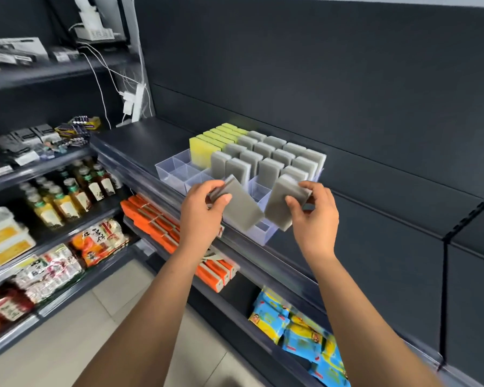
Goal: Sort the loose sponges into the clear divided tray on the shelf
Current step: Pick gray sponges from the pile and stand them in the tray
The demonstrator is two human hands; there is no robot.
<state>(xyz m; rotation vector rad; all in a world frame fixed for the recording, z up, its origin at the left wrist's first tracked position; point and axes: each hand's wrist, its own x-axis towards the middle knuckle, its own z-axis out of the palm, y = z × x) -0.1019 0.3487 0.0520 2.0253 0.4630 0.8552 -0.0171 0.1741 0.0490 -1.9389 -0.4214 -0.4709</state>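
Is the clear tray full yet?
Not full. The tray has empty slots at its left front, and each hand still holds a grey sponge.

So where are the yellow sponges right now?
The yellow sponges stand on edge in the clear tray's far-left column, beside the grey sponges, behind empty compartments.

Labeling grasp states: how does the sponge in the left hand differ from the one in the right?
The left-hand sponge tilts its top toward the left; the right-hand sponge tilts its top toward the right. The left hand pinches its sponge near the upper left end, apparently together with another piece behind it; the right hand grips its sponge along the right edge. Both are grey rectangular sponges held over the front of the clear tray, lower ends close together.
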